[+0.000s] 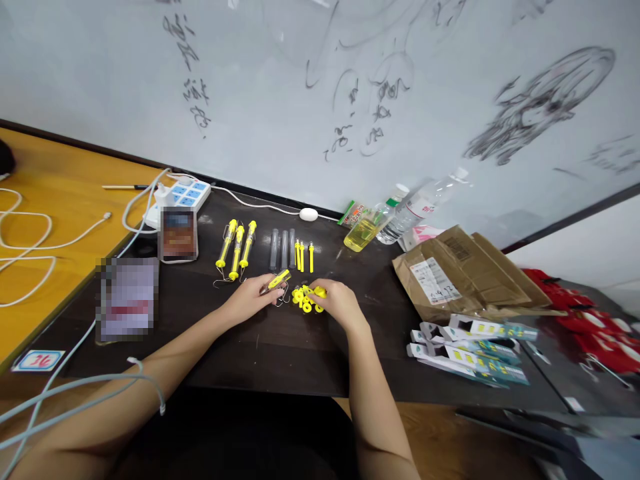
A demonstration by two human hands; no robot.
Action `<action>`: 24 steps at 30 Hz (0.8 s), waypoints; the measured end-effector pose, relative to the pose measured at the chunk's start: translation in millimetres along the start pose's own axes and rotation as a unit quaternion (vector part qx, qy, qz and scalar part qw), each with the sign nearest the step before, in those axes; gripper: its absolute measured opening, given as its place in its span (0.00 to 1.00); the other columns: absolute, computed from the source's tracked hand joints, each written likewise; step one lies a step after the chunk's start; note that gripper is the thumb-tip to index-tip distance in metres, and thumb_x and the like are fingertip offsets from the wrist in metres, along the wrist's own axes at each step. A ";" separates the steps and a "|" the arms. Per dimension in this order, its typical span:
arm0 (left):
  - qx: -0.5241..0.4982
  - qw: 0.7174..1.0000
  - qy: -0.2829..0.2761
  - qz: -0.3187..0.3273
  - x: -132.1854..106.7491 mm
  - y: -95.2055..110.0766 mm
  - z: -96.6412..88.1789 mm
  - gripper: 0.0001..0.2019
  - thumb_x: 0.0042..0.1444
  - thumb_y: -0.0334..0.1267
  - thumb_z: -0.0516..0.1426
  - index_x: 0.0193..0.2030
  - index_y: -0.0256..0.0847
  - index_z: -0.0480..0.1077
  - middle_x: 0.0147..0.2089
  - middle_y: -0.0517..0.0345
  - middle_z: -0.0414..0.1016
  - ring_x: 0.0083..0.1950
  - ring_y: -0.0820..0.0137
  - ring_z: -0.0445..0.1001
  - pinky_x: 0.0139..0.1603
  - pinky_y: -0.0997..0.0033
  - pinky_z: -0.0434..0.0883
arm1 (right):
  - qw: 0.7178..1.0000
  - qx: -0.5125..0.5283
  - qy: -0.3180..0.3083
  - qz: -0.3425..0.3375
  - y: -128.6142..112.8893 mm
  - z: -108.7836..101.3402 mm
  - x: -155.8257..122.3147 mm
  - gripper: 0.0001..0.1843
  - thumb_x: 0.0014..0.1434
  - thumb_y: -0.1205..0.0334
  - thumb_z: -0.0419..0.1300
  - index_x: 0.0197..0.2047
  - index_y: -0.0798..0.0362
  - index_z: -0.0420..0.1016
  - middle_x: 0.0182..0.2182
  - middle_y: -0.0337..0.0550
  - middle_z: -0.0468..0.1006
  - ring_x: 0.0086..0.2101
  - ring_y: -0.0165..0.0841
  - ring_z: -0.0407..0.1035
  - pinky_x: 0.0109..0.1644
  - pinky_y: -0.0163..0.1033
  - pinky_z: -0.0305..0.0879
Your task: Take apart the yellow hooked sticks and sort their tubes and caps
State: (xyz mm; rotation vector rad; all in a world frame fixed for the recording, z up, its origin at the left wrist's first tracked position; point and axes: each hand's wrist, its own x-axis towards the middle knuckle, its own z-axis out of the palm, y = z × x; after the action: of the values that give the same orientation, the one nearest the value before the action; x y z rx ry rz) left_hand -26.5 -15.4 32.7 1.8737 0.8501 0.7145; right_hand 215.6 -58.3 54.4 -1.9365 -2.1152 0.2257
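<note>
My left hand (249, 297) is closed around a partly built tubular spring scale (277, 283), a clear tube with a yellow insert. Metal hooks (283, 293) lie by its fingertips. My right hand (339, 303) reaches into a small pile of yellow caps and rings (304, 297), its fingers closed on a yellow cap (319, 291). Behind the left hand, three assembled spring scales (239, 250) with yellow ends and wire hooks rest on the dark table. Three clear tubes (285, 249) lie to their right, beside several thin yellow rods (302, 256).
A cardboard parcel (467, 273) and several teal-and-white boxes (473, 350) occupy the right side. Two bottles (373, 227) stand near the whiteboard (260, 100). At left are a power strip (187, 195), a phone (179, 235) and a loose white cable (90, 383) crossing my left forearm.
</note>
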 end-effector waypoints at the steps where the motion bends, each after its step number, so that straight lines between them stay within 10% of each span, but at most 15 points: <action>1: 0.002 1.000 0.000 0.000 0.0 -0.2 0.0 0.16 0.58 0.48 0.53 0.42 0.38 0.71 0.29 0.60 0.73 0.31 0.72 0.68 0.34 0.73 0.62 | 1.000 0.017 0.016 0.016 2.0 -2.1 -0.8 0.12 0.58 0.51 0.56 0.30 0.48 0.73 0.29 0.38 0.78 0.30 0.33 0.70 0.31 0.33 0.54; 8: 0.002 1.000 -0.002 0.002 -0.6 2.2 -1.9 0.16 0.59 0.48 0.52 0.44 0.37 0.71 0.30 0.59 0.74 0.32 0.71 0.69 0.36 0.72 0.63 | 0.965 0.160 0.196 0.068 17.8 -9.2 -1.7 0.19 0.66 0.56 0.38 0.33 0.50 0.65 0.27 0.38 0.70 0.29 0.31 0.66 0.36 0.34 0.58; 24: 0.010 1.000 -0.005 0.004 -1.0 0.7 -2.4 0.18 0.59 0.49 0.52 0.46 0.38 0.70 0.29 0.60 0.72 0.32 0.71 0.69 0.34 0.73 0.62 | 0.998 0.018 -0.016 0.053 33.2 6.0 5.3 0.13 0.64 0.60 0.46 0.35 0.51 0.71 0.38 0.43 0.77 0.39 0.34 0.66 0.46 0.37 0.57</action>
State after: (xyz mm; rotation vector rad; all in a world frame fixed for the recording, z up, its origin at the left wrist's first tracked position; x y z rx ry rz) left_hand -28.7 -15.2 34.2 1.8983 0.8468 0.7034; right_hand 245.1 -49.4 39.6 -2.0398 -2.0158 0.3167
